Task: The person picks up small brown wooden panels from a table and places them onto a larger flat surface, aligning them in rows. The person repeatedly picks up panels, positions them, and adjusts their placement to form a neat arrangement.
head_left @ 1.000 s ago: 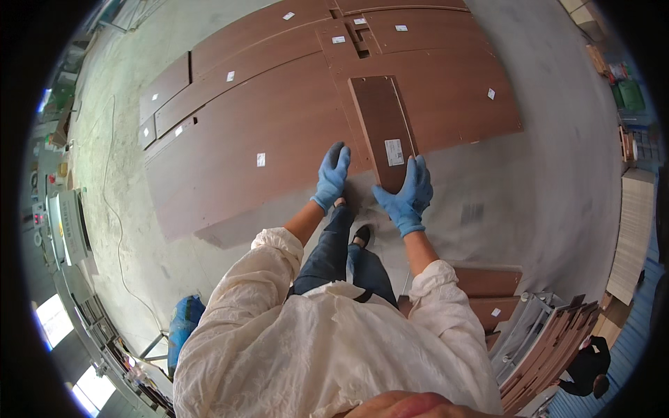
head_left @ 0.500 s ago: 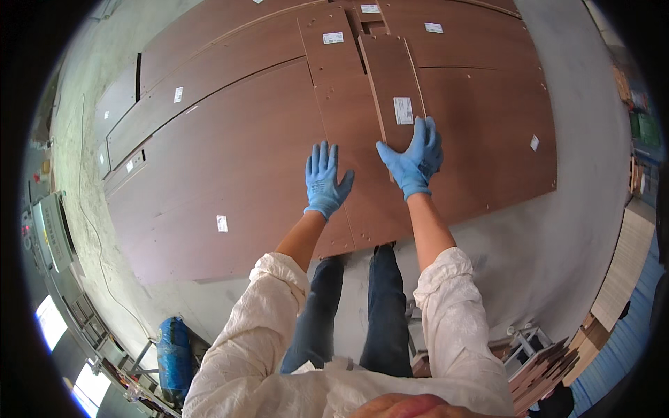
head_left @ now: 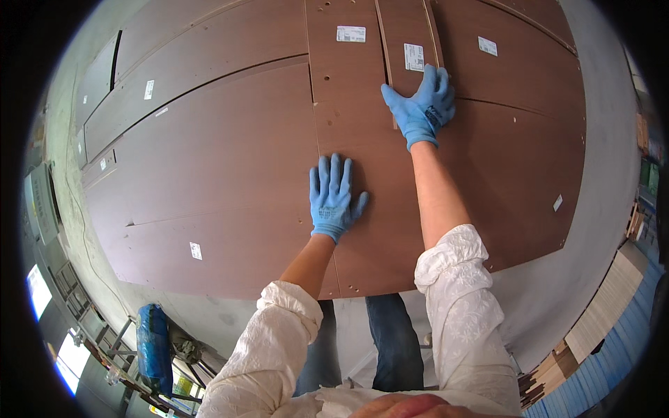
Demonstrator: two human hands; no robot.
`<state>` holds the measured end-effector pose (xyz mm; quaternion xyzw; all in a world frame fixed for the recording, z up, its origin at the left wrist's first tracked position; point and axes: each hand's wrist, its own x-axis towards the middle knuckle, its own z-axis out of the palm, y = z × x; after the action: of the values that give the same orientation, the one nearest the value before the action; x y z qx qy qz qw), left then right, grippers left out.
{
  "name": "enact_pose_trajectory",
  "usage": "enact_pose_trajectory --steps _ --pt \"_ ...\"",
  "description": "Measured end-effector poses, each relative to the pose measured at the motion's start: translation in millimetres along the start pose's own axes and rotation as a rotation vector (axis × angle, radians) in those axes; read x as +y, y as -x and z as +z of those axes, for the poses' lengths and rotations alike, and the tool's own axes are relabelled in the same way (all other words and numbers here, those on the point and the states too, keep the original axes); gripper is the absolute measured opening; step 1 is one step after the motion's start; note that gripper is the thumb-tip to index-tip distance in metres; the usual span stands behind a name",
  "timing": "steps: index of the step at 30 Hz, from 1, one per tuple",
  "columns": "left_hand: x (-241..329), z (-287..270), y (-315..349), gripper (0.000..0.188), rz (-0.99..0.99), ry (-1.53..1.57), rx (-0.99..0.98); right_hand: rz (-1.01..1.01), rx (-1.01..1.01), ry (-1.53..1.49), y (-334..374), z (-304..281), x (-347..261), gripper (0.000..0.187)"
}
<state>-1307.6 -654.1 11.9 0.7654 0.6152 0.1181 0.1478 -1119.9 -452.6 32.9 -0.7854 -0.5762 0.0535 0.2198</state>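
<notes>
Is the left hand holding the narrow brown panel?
No, the left hand is spread open, apart from the narrow brown panel.

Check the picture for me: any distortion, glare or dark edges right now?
Head view: the brown panels show bowed edges; in the head view's lower left, the bright panes look washed out; the head view's left and right sides go black.

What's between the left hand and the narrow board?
Only bare brown panel between the left hand and the narrow board, in the head view.

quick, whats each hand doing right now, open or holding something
Left hand: open, palm down.
Right hand: holding the narrow brown board.
</notes>
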Motion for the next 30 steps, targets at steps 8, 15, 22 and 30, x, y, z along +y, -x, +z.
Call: enact_pose_trajectory --steps 8,15,22,30 --pt "0 -1 0 0.091 -0.014 0.015 -0.005 0.055 -0.111 0.036 -28 18 -5 0.094" --pt "-3 4 3 0.087 -0.006 0.026 -0.017 0.075 -0.075 0.099 -24 32 -9 0.095" --pt "-4 4 4 0.088 -0.003 0.037 -0.001 0.055 -0.048 0.122 -23 32 -6 0.093" --pt "-3 2 3 0.089 -0.006 0.049 -0.001 0.013 -0.050 0.098 -22 31 -5 0.087"
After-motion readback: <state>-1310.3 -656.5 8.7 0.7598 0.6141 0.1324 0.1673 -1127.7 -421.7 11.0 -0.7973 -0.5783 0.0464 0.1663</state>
